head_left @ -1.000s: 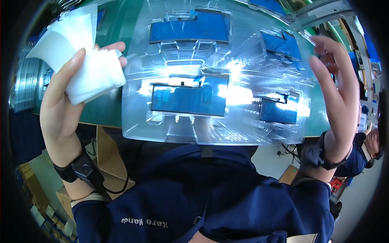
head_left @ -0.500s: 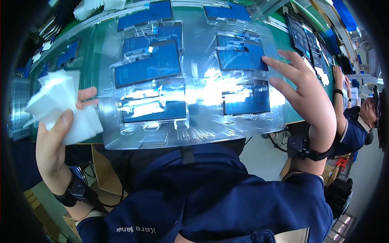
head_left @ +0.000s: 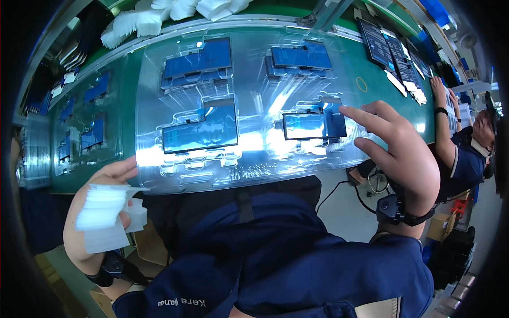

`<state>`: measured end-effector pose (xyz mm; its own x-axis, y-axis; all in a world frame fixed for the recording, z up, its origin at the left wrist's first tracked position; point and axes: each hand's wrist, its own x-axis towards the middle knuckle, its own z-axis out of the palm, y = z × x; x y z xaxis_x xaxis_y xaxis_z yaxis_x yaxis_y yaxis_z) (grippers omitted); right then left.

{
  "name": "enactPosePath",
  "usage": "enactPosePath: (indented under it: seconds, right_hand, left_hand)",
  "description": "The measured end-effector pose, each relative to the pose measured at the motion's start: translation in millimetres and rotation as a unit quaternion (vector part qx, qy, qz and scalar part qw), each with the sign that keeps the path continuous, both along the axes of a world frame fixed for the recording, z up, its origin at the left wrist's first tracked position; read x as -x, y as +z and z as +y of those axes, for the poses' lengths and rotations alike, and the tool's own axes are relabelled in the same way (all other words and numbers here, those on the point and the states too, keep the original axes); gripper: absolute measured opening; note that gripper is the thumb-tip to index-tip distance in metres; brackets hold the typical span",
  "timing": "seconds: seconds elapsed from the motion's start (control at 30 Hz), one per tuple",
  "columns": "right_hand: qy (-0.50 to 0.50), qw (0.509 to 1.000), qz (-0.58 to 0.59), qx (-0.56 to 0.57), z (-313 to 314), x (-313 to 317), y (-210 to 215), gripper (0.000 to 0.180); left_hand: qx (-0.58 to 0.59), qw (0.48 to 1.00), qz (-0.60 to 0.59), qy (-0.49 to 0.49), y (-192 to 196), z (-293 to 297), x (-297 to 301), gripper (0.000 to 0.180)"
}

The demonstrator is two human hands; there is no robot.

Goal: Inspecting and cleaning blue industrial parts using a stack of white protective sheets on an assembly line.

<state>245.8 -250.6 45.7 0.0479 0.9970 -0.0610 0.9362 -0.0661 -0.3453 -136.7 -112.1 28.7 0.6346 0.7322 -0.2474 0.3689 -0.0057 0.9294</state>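
A clear plastic tray point(head_left: 254, 159) with moulded pockets lies in front of me on top of a stack. It bears several flat, notched panels with shiny blue faces, among them a near-left panel point(head_left: 204, 138) and a near-right panel point(head_left: 305, 126). My left hand point(head_left: 108, 172) is closed around a fanned stack of thin white sheets point(head_left: 101, 214), its fingertips at the tray's near-left edge. Over the tray's right side is my right hand point(head_left: 400, 138), fingers apart and holding nothing. Its index fingertip is at the near-right panel's upper right corner; whether they touch I cannot tell.
On the left, another clear tray point(head_left: 114, 151) carries similar blue panels. White sheets point(head_left: 143, 24) are heaped along the back. Dark printed panels point(head_left: 379, 45) and a rubber band point(head_left: 361, 84) lie on the green table point(head_left: 347, 69). A co-worker point(head_left: 466, 148) is at the right.
The overlapping panel layers seen before now appear as one settled top tray. My left hand and its white sheets have moved nearer to me. My right hand has lowered slightly, still spread.
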Motion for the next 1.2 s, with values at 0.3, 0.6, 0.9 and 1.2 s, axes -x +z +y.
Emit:
enactPosePath:
  seconds: [0.3,0.6,0.9,1.2]
  right_hand:
    - [0.048,0.998,-0.042,0.023,-6.8,6.1,-0.6,0.045]
    - [0.333,0.907,0.200,-0.164,15.6,36.6,29.1,0.039]
    - [0.495,0.770,0.394,-0.078,53.8,126.0,21.7,0.033]
    - [0.503,0.754,0.419,-0.057,49.5,133.2,19.6,0.027]
  left_hand:
    - [0.038,0.999,-0.013,0.028,7.4,-12.2,9.5,0.043]
    - [-0.036,0.993,-0.069,0.090,-4.8,6.0,26.7,0.064]
    - [-0.029,0.914,-0.271,0.302,-31.8,24.9,30.7,0.052]
    - [-0.015,0.895,-0.272,0.353,-32.0,22.4,40.8,0.053]
